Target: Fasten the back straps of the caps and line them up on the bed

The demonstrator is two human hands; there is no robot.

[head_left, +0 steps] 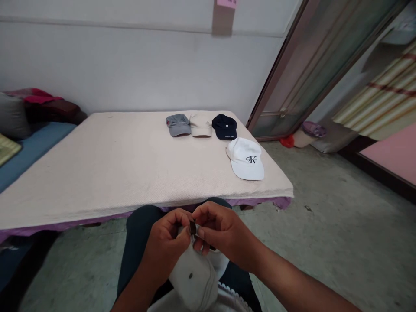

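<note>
A light-coloured baseball cap (194, 277) lies over my lap, its crown toward me. At its back strap (193, 228), which has a dark piece on it, both hands meet. My left hand (169, 234) pinches the strap from the left, thumb against the fingers. From the other side my right hand (224, 229) grips the strap end between thumb and fingers. Part of the strap is hidden behind the fingers.
Before me is a bed with a pale cover (123, 160). On it sit a grey cap (178, 125), a beige cap (200, 126), a navy cap (225, 127) and a white cap (247, 159). Pillows and cloths (42, 102) are at the left; a sliding door (292, 73) stands at the right.
</note>
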